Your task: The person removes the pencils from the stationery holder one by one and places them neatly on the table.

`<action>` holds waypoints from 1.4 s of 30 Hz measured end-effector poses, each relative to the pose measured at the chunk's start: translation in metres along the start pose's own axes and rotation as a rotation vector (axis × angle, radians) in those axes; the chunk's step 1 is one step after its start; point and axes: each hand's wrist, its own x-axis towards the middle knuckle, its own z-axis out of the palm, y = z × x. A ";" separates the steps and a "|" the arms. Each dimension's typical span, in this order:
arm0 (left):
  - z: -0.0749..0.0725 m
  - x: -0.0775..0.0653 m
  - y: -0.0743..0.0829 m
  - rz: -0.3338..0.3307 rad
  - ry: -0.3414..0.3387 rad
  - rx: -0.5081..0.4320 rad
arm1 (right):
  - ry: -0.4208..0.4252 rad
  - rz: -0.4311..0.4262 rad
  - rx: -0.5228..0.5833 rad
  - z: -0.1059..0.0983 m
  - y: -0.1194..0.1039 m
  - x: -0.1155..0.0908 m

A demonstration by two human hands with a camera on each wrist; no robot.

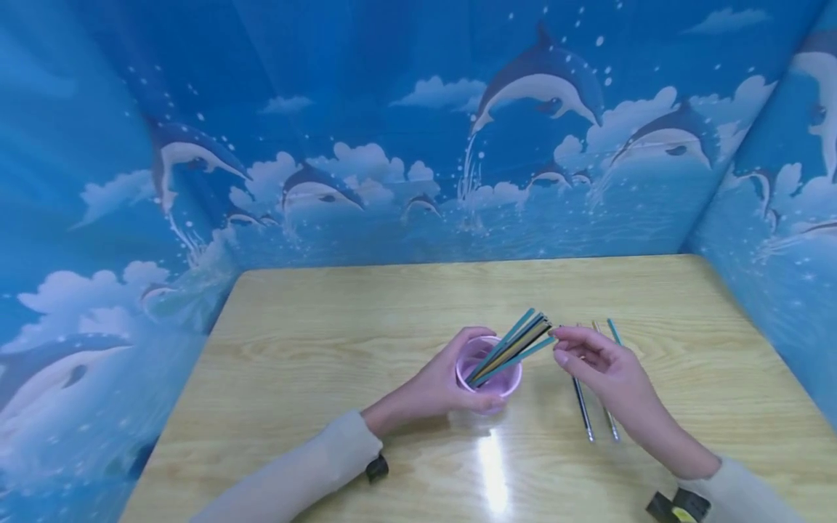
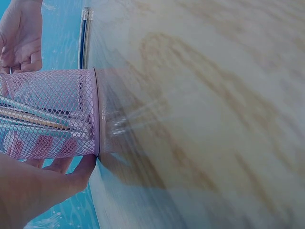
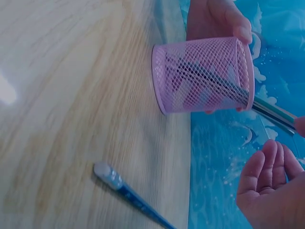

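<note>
Cup [image 1: 510, 379] stands upright midway between the table's [image 1: 360, 312] left and right edges, its base on or barely above the wood. The left hand [image 1: 445, 381] clasps its side, thumb near the rim. The right hand [image 1: 608, 363] reaches in with fingertips at the free ends of the slanting pencils [image 1: 506, 352] inside (whether it pinches any cannot be told). The step probably goes best with the cup held firm against that sideways lean and each pencil guided along the bunch rather than across it; one teal pencil splays lower and might catch on the rim.

Behind the far edge hangs a dolphin curtain [image 1: 392, 43], well apart from the work. Smaller but more in the way, three loose pencils, dark [image 1: 583, 410], pale [image 1: 611, 425] and teal [image 1: 613, 330], lie toward the right edge, partly hidden by the right hand, which could roll them if it dipped.
</note>
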 end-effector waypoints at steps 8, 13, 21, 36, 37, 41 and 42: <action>0.000 -0.001 0.000 0.001 -0.001 -0.011 | 0.041 0.010 0.051 0.018 -0.004 0.000; 0.000 -0.001 0.001 0.005 -0.006 -0.038 | 0.068 0.057 0.000 0.024 -0.007 0.000; 0.001 -0.001 0.000 -0.002 -0.001 -0.010 | 0.096 0.066 0.012 0.030 -0.007 -0.001; 0.001 0.000 0.002 -0.045 0.007 -0.016 | 0.193 -0.051 0.230 0.027 -0.017 -0.008; 0.002 0.000 0.002 -0.042 0.005 -0.018 | 0.210 -0.061 0.245 0.027 -0.018 -0.009; 0.002 0.001 0.001 -0.024 -0.004 -0.036 | 0.257 -0.123 0.291 0.025 -0.022 -0.011; 0.002 0.001 0.001 -0.020 -0.006 -0.038 | 0.259 -0.147 0.306 0.024 -0.023 -0.011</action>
